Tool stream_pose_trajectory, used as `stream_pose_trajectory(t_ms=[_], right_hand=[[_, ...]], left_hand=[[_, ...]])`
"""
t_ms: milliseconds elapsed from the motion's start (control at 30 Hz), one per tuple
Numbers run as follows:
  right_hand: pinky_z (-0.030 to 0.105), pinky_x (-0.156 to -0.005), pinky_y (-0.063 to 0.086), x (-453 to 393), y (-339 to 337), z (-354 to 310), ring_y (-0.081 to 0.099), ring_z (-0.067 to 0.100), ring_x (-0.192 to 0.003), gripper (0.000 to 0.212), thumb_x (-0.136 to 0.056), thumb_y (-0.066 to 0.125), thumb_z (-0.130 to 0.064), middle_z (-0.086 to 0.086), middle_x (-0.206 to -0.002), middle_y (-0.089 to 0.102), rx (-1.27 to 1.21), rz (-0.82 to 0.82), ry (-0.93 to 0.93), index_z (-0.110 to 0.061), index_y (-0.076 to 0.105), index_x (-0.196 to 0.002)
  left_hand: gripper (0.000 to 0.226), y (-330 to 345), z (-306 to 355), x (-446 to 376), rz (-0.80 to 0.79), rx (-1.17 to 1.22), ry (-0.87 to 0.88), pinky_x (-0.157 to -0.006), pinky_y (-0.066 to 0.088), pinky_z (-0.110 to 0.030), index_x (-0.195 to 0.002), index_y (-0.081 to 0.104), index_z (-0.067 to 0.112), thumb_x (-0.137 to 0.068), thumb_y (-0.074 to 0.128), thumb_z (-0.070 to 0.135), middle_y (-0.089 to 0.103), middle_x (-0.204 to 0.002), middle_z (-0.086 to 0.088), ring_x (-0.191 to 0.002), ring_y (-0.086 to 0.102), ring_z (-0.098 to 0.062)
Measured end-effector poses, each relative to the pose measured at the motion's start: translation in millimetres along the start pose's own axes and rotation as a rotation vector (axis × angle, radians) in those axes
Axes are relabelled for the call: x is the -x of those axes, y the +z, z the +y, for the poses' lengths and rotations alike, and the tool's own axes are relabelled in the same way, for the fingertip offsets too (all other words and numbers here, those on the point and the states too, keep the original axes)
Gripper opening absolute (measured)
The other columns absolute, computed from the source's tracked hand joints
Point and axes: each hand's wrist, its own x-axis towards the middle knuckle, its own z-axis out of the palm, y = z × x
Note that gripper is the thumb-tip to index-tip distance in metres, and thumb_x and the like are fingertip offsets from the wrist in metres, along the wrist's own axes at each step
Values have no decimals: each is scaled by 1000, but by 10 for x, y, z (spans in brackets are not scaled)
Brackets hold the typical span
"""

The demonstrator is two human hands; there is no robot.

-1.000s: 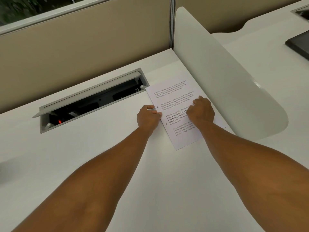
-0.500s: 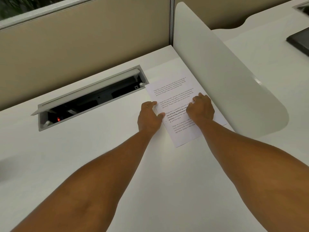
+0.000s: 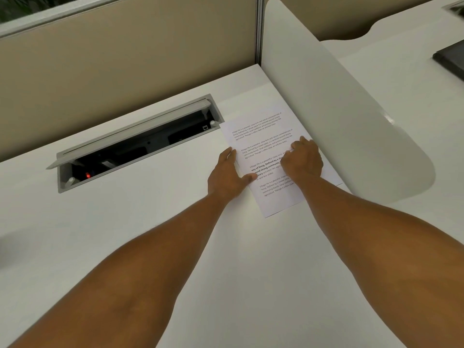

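A printed sheet of paper (image 3: 261, 136) lies flat on the white desk (image 3: 175, 247), close to the curved white divider. My left hand (image 3: 227, 175) rests at the sheet's left edge, its fingers stretched along that edge and its thumb lying on the paper. My right hand (image 3: 303, 159) sits on the right half of the sheet, fingers curled down onto it and covering part of the text. Nothing shows inside that hand.
An open cable tray (image 3: 135, 144) with a raised grey lid and a red light is sunk into the desk left of the sheet. The white divider (image 3: 351, 116) stands right of it, a beige partition (image 3: 125, 59) behind. A dark flat object (image 3: 452, 59) lies on the neighbouring desk.
My left hand has uncurled, its fingers now reaching forward along the paper's left edge. My right hand has stayed curled on the sheet, and the paper has not visibly shifted.
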Motion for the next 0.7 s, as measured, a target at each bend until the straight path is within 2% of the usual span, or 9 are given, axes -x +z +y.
stream_pose_trajectory(t_ms=[200, 333, 500, 700], right_hand=[[43, -115, 30, 45, -5, -32, 29, 26, -144, 41, -95, 51, -19, 8, -151, 42, -59, 62, -43, -6, 55, -133], [42, -113, 31, 137, -22, -137, 29, 23, -144, 41, -95, 52, -20, 5, -152, 42, -105, 66, -86, -8, 55, -134], [42, -113, 31, 363, -66, -379, 27, 21, -145, 41, -95, 53, -22, 3, -153, 40, -108, 2, -173, -10, 54, -134], [44, -112, 34, 801, -165, -691, 25, 22, -146, 42, -97, 53, -27, 2, -154, 38, -29, -21, -321, -13, 53, -136]], left_hand=[[95, -31, -1, 41, 20, 65, -13, -110, 35, -36, -156, 26, 18, -82, 71, 57, 25, -162, 6, -145, 32, -14], [79, -113, -52, 129, 85, 121, -46, -108, 38, -37, -152, 35, 19, -88, 68, 51, 33, -157, 4, -140, 40, -17], [61, -293, -140, 317, 113, 97, -87, -110, 42, -42, -147, 44, 26, -92, 63, 46, 30, -159, 7, -136, 46, -18], [61, -580, -201, 693, 191, -15, -97, -114, 32, -38, -151, 39, 26, -96, 56, 47, 31, -161, 7, -146, 30, -17]])
